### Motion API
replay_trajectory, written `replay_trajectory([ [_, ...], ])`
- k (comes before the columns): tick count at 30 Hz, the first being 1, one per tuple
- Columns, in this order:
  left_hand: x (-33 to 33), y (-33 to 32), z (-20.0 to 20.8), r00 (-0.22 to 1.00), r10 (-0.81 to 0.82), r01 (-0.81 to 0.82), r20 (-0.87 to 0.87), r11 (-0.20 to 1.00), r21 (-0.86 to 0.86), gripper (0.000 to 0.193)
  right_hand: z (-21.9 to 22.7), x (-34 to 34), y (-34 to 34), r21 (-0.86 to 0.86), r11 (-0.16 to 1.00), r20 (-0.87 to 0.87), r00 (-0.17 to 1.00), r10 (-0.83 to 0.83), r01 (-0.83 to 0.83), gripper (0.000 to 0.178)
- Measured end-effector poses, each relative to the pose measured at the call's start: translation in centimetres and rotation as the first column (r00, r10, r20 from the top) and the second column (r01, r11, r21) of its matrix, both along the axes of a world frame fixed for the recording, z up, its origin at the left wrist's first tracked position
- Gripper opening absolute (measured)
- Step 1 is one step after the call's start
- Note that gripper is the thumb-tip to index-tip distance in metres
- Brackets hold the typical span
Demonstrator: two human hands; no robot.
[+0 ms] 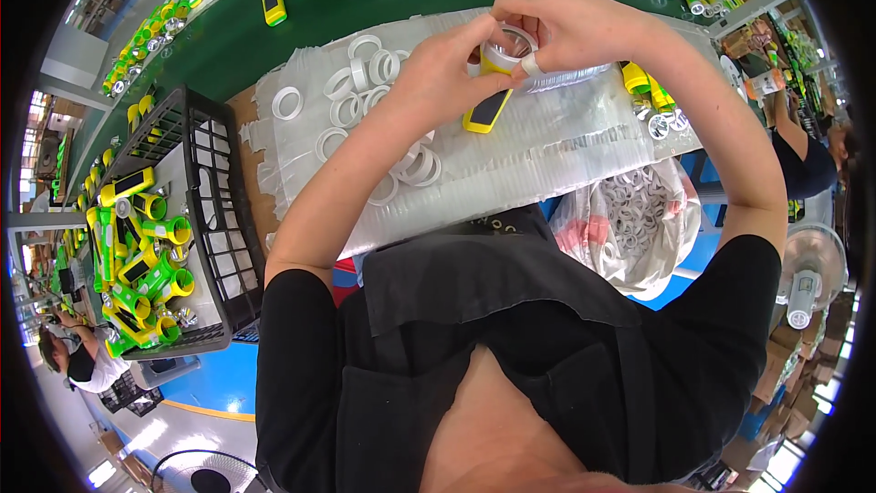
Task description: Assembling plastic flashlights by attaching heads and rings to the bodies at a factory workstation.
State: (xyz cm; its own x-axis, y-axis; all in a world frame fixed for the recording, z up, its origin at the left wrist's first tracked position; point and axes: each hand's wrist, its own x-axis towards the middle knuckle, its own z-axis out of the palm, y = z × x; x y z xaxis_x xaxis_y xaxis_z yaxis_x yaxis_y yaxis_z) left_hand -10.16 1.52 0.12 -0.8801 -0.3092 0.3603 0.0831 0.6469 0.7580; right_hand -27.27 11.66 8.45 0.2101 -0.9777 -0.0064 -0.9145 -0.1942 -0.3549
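Both my hands meet over the far middle of the covered table, around the head of a yellow flashlight (487,115) with a dark panel on its body. A white ring (517,40) sits at the flashlight's head, between my fingers. My left hand (456,68) grips the flashlight's head from the left side. From the right, my right hand (566,27) curls its fingers over the white ring, thumb pressed at its near edge. Several loose white rings (287,103) lie on the table left of my hands, partly behind my left forearm.
A black crate (214,192) of green and yellow flashlights stands at the left. Across the far side runs a green surface (328,0) bearing more flashlights. A white sack (675,260) full of rings hangs below the table's near right edge. Several flashlights (646,82) lie near my right forearm.
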Motion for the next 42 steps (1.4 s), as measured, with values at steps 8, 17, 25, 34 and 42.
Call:
replay_trajectory([
  [8, -1.0, -0.6, -0.9, 0.998, -0.016, 0.015, -0.059, 1.0, -0.013, 0.037, -1.8, 1.7, -0.7, -0.087, 0.857, -0.135, 0.847, -0.515, 0.508, 0.057],
  [17, -1.3, 0.1, -0.4, 0.994, -0.004, -0.007, -0.107, 0.995, -0.101, 0.039, -1.6, -0.1, 0.4, -0.056, 0.969, -0.105, 0.963, -0.247, 0.242, 0.046],
  [25, -1.5, -0.4, -0.9, 0.997, -0.025, 0.023, -0.077, 0.999, -0.029, 0.039, -0.8, 0.0, 0.8, -0.081, 0.964, 0.007, 0.967, -0.253, 0.253, 0.062],
  [34, -1.4, -0.6, -1.0, 0.997, -0.015, 0.017, -0.074, 1.0, 0.022, 0.04, -1.4, 0.3, 0.4, -0.012, 0.931, -0.109, 0.925, -0.364, 0.365, 0.062],
  [42, -1.5, -1.3, -2.5, 0.981, 0.035, -0.021, -0.192, 0.997, 0.077, 0.04, -9.4, 2.3, 2.5, -0.178, 0.684, 0.441, 0.679, -0.587, 0.707, 0.072],
])
